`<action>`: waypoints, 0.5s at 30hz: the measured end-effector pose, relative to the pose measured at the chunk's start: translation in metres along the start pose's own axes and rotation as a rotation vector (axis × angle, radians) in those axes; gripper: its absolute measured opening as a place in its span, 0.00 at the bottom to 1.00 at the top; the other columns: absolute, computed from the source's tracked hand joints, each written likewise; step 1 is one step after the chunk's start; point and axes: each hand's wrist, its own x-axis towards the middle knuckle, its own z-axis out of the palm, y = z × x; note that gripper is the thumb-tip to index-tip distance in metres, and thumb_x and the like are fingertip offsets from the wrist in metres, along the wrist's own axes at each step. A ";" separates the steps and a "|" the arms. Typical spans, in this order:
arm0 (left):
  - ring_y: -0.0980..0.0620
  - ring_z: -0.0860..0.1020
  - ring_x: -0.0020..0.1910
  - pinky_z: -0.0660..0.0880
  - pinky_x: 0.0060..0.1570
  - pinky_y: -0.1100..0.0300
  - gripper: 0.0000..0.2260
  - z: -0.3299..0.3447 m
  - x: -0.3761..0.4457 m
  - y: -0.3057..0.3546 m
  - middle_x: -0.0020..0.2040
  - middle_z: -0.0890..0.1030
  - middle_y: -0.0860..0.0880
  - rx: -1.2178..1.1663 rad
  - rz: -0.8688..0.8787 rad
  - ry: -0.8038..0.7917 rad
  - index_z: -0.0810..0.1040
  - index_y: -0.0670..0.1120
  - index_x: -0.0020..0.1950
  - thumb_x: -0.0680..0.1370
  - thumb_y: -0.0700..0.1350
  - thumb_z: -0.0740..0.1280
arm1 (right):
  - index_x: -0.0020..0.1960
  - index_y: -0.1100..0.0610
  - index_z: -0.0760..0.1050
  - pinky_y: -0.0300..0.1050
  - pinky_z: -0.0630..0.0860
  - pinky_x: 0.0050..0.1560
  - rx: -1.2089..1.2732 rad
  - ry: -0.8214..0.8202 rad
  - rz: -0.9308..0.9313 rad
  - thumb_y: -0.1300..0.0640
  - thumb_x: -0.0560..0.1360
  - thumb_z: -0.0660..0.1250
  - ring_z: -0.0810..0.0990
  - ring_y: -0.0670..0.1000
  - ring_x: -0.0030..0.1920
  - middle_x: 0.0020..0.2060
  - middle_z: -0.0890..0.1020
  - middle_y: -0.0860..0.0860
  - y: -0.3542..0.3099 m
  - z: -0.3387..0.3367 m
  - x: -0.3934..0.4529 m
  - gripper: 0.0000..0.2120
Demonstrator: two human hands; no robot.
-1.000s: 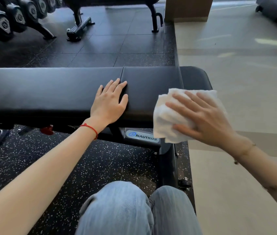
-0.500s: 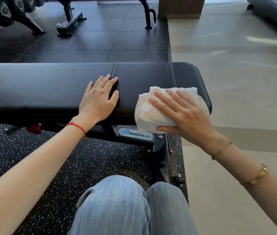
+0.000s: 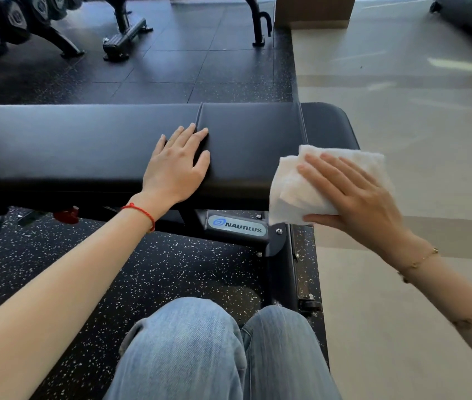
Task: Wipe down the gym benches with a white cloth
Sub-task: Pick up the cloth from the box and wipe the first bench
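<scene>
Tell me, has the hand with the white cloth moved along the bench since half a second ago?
Yes. The right hand and white cloth slid right, toward the bench end; the cloth now covers the pad's rounded corner and overhangs the tan floor.

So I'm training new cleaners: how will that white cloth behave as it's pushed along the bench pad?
The white cloth is probably soft and floppy: it lies in loose folds and droops over the pad's front edge. It looks light, so it likely moves only where the right hand presses it flat. The bench pad looks smooth and glossy, so the cloth should glide easily, perhaps bunching at the seam.
</scene>
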 end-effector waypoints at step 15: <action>0.51 0.55 0.79 0.50 0.79 0.48 0.22 0.004 0.002 -0.004 0.79 0.60 0.50 0.007 0.011 0.013 0.61 0.55 0.78 0.82 0.53 0.54 | 0.76 0.55 0.66 0.53 0.61 0.77 0.116 -0.134 0.099 0.30 0.76 0.56 0.67 0.56 0.75 0.75 0.68 0.53 -0.013 -0.007 0.033 0.39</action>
